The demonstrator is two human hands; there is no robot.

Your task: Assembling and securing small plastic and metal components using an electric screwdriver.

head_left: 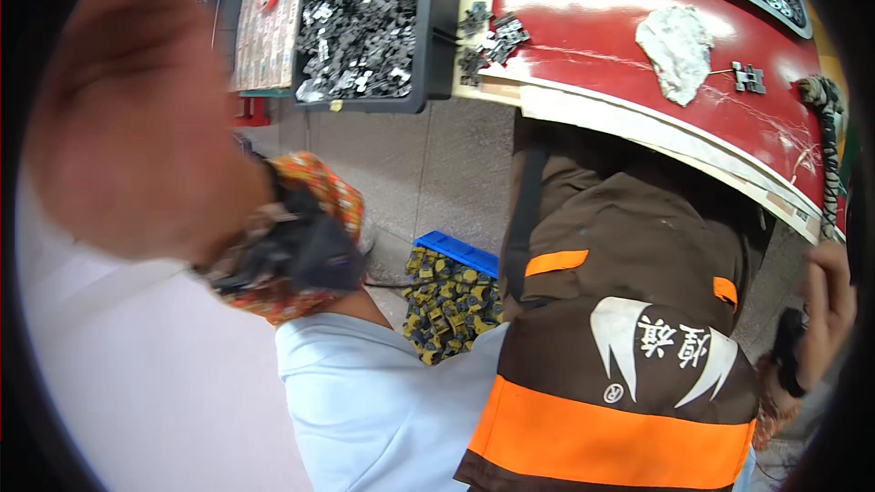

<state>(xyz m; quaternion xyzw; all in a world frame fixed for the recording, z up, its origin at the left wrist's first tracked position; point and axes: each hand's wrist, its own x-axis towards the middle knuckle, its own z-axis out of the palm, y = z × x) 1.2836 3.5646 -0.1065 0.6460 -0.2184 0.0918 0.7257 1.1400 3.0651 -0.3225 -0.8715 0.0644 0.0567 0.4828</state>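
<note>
L hand (146,128) blurred, fingers' state unclear; R hand (825,319), fingers close, hold unclear, nr wrapped rod (828,150): prob. stiff, best gripped mid-shaft.

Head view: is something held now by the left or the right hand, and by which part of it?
Nothing shows in the blurred left hand. Whether the right hand grips the lower end of the dark wrapped rod cannot be told.

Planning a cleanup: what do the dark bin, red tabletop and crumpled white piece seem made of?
Dark bin: likely satin plastic; smooth, thick walls.
Red tabletop: perhaps laminate, glossy with bright reflections.
Crumpled white piece: matte, cloth or paper; its wrinkles fit either.
</note>
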